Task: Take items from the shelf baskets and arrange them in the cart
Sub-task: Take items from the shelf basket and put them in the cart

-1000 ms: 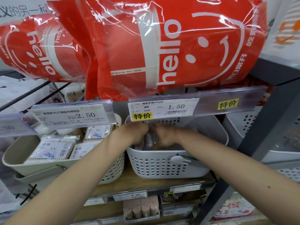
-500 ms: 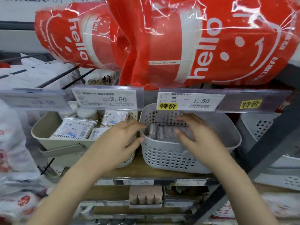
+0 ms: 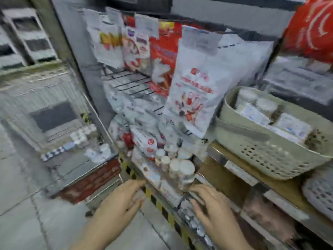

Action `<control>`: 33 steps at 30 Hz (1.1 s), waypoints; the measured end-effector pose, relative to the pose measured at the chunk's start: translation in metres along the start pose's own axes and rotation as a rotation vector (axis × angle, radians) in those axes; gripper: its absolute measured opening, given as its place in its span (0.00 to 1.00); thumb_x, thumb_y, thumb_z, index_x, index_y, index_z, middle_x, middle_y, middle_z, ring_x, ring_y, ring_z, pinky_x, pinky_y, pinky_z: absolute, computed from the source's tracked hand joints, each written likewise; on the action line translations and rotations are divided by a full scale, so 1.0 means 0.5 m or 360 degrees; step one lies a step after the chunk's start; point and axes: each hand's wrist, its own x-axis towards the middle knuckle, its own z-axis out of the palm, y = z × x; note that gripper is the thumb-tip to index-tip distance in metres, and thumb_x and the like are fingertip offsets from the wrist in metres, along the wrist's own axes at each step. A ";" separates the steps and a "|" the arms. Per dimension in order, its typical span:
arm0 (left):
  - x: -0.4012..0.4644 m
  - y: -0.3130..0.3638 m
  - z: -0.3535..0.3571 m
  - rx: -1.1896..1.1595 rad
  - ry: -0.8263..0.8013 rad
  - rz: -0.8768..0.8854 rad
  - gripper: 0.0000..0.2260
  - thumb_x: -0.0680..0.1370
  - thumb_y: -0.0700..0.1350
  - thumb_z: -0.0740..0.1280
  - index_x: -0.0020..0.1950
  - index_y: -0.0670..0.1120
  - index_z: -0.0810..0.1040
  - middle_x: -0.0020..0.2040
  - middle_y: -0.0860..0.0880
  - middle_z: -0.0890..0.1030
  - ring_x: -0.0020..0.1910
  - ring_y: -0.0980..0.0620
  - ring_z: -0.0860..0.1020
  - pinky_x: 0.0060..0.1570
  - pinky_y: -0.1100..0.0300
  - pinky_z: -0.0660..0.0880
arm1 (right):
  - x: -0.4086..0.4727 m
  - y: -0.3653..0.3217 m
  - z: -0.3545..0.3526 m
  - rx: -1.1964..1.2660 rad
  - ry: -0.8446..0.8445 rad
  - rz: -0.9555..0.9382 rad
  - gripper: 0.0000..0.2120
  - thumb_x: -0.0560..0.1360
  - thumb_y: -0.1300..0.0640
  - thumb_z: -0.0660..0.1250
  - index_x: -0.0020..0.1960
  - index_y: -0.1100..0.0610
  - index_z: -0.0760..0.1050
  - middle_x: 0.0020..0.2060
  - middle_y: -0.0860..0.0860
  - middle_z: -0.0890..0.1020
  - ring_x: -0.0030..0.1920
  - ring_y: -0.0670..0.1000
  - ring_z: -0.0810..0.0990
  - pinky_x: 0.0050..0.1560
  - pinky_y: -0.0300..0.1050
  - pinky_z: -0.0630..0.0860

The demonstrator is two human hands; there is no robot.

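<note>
Bright even indoor light, heavy motion blur throughout, blocky smearing, wide-angle bending at edges, no sharp shadows

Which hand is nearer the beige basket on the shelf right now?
Right. The right hand hangs below and left of the beige basket, apart from it. The left hand is farther left, over the floor edge. Both look open; the frame is blurred.

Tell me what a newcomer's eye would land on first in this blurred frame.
Probably the two bare hands low in the middle, left hand and right hand, fingers spread and apparently holding nothing. Just above them stands a cluster of white-lidded jars at the shelf corner. To the right a beige basket of packets sits on the shelf, with a red bag at top right.
</note>
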 end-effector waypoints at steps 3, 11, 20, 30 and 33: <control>-0.121 -0.126 -0.039 -0.0063 0.0076 -0.0392 0.17 0.79 0.49 0.63 0.68 0.59 0.67 0.65 0.62 0.70 0.61 0.61 0.72 0.51 0.80 0.59 | 0.059 -0.093 0.094 0.0125 -0.0257 -0.0072 0.14 0.81 0.48 0.58 0.66 0.41 0.67 0.56 0.37 0.70 0.61 0.40 0.69 0.56 0.34 0.65; -0.358 -0.332 -0.134 -0.0276 0.0353 -0.1119 0.14 0.77 0.45 0.67 0.63 0.52 0.75 0.58 0.57 0.77 0.55 0.60 0.75 0.53 0.65 0.69 | 0.173 -0.351 0.298 0.0245 -0.0585 -0.0435 0.15 0.79 0.48 0.58 0.65 0.44 0.69 0.54 0.36 0.71 0.60 0.41 0.70 0.57 0.38 0.67; -0.306 -0.492 -0.204 -0.0262 0.0363 -0.1188 0.15 0.78 0.48 0.65 0.65 0.54 0.73 0.60 0.59 0.76 0.55 0.62 0.73 0.54 0.64 0.69 | 0.298 -0.419 0.380 0.0290 -0.0702 -0.0322 0.14 0.80 0.47 0.60 0.65 0.42 0.69 0.57 0.35 0.72 0.55 0.34 0.70 0.53 0.29 0.66; -0.007 -0.719 -0.305 -0.0249 0.0048 -0.0894 0.17 0.81 0.52 0.58 0.70 0.57 0.67 0.64 0.61 0.72 0.55 0.66 0.72 0.47 0.74 0.65 | 0.598 -0.457 0.500 0.0269 -0.0620 0.0070 0.12 0.78 0.50 0.62 0.61 0.45 0.73 0.56 0.41 0.77 0.54 0.41 0.76 0.52 0.38 0.73; 0.048 -0.796 -0.328 -0.0261 -0.0040 -0.0884 0.17 0.81 0.50 0.59 0.70 0.56 0.67 0.61 0.58 0.76 0.53 0.65 0.73 0.51 0.69 0.68 | 0.694 -0.484 0.559 0.0221 -0.0642 0.0139 0.14 0.78 0.54 0.63 0.63 0.51 0.74 0.56 0.46 0.78 0.50 0.44 0.77 0.47 0.37 0.72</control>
